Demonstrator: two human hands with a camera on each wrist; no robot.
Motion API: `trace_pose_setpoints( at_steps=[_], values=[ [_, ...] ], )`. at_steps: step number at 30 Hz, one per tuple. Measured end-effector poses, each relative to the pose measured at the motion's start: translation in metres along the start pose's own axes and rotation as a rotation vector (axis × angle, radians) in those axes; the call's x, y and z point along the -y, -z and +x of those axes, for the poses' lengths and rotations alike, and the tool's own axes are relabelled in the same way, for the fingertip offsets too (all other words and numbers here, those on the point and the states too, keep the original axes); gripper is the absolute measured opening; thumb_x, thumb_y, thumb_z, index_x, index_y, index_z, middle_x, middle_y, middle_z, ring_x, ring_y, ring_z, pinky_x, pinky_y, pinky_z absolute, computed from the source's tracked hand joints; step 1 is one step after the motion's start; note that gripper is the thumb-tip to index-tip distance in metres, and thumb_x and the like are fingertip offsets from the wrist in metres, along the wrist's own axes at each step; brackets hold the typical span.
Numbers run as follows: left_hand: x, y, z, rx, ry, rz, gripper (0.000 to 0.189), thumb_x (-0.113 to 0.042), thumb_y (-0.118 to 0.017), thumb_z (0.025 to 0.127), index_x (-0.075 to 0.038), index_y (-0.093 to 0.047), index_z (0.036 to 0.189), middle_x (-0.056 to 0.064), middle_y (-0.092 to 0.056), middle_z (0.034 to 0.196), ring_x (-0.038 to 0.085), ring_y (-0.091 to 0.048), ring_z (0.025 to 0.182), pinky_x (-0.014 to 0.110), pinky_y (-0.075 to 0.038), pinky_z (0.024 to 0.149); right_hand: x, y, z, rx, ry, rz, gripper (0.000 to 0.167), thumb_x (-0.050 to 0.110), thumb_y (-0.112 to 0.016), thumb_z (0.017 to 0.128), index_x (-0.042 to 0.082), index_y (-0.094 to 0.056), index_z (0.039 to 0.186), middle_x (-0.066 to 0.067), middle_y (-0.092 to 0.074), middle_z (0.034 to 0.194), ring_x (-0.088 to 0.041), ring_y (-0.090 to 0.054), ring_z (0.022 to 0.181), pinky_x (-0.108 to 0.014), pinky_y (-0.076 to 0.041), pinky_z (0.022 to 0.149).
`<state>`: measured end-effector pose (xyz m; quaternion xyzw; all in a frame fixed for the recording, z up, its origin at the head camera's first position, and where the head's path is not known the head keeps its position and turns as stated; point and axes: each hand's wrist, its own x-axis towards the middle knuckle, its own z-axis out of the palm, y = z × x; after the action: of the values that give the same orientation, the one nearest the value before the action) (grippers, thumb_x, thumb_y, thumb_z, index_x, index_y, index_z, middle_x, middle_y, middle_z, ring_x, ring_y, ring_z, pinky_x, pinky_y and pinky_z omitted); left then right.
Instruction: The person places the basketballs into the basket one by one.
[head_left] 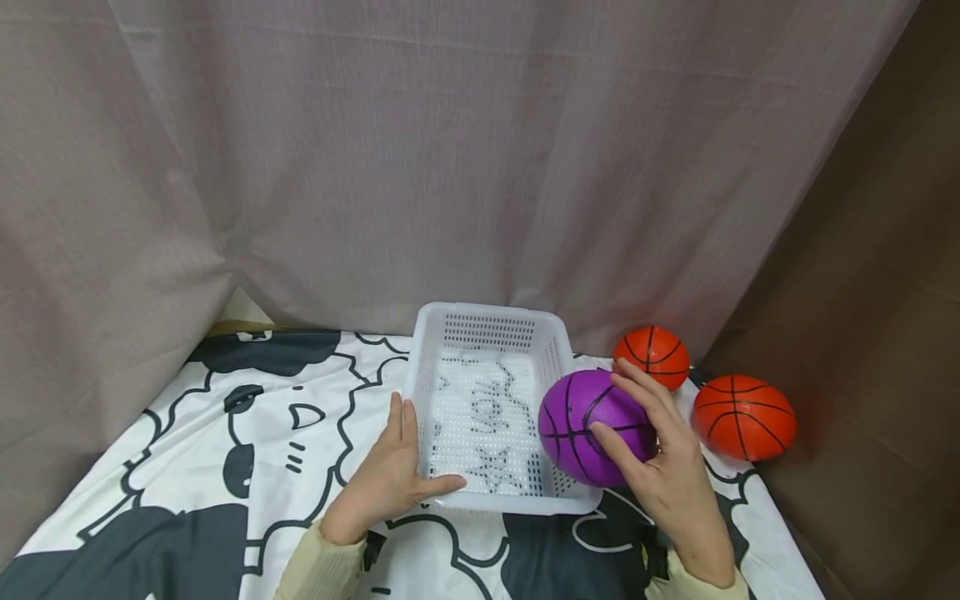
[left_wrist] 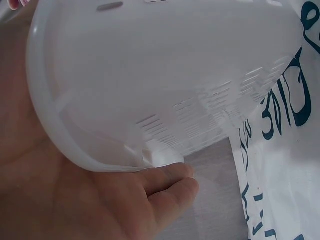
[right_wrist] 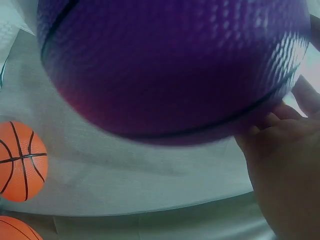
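In the head view, my right hand (head_left: 675, 483) grips a purple ball with black basketball lines (head_left: 588, 425), thumb and fingers spread round its right side. The ball is over the right front part of a white plastic basket (head_left: 491, 504). It fills the top of the right wrist view, with part of the hand (right_wrist: 285, 160) at its lower right. My left hand (head_left: 382, 492) rests against the basket's front left corner, fingers straight along the outer wall and thumb at the front rim. In the left wrist view, the fingers (left_wrist: 170, 192) touch the basket's outside (left_wrist: 125, 90).
Two orange-red balls with basketball lines lie right of the basket: one (head_left: 651, 354) near the back curtain (head_left: 480, 167), the other (head_left: 744, 417) by the brown side curtain (head_left: 877, 358). A black-and-white cartoon cloth (head_left: 300, 467) covers the table.
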<state>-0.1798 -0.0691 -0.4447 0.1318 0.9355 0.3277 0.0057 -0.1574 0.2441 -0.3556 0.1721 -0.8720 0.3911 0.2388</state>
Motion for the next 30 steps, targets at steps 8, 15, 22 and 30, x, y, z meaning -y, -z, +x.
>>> trace_pose_setpoints(
  at_steps=[8, 15, 22, 30],
  values=[
    [0.001, 0.000, -0.002, 0.003, -0.001, 0.015, 0.130, -0.065, -0.075, 0.072, 0.015, -0.006, 0.148, 0.034, 0.010, 0.154, 0.044, -0.009, 0.143, 0.048, -0.023, 0.113, -0.004, -0.002, 0.000, -0.041, 0.047, -0.054, 0.072, 0.008, -0.084, 0.076, 0.026, -0.054, 0.139, 0.000, -0.047, 0.146, -0.015, -0.041, 0.133, -0.028, -0.032, 0.109],
    [0.002, 0.000, 0.000, 0.004, -0.025, 0.026, 0.131, -0.066, -0.074, 0.070, 0.016, -0.007, 0.148, 0.035, 0.010, 0.153, 0.044, -0.008, 0.143, 0.048, -0.023, 0.113, -0.009, 0.007, 0.001, -0.093, 0.000, -0.074, 0.071, 0.006, -0.082, 0.077, 0.026, -0.054, 0.139, 0.003, -0.047, 0.145, -0.011, -0.040, 0.133, -0.042, -0.032, 0.111],
    [0.001, 0.002, -0.002, -0.003, -0.022, 0.044, 0.130, -0.066, -0.073, 0.072, 0.016, -0.007, 0.148, 0.034, 0.011, 0.153, 0.044, -0.010, 0.143, 0.048, -0.024, 0.113, -0.023, 0.027, -0.002, -0.231, -0.087, -0.107, 0.071, 0.004, -0.081, 0.077, 0.025, -0.055, 0.139, 0.006, -0.046, 0.146, -0.008, -0.039, 0.133, -0.025, -0.030, 0.108],
    [0.000, 0.003, -0.002, -0.006, -0.029, 0.051, 0.129, -0.065, -0.073, 0.073, 0.017, -0.007, 0.147, 0.037, 0.008, 0.153, 0.045, -0.012, 0.142, 0.047, -0.023, 0.113, -0.045, 0.057, -0.012, -0.373, -0.347, -0.196, 0.070, 0.018, -0.077, 0.084, 0.031, -0.046, 0.145, 0.012, -0.035, 0.151, -0.014, -0.033, 0.137, -0.036, -0.032, 0.110]
  ],
)
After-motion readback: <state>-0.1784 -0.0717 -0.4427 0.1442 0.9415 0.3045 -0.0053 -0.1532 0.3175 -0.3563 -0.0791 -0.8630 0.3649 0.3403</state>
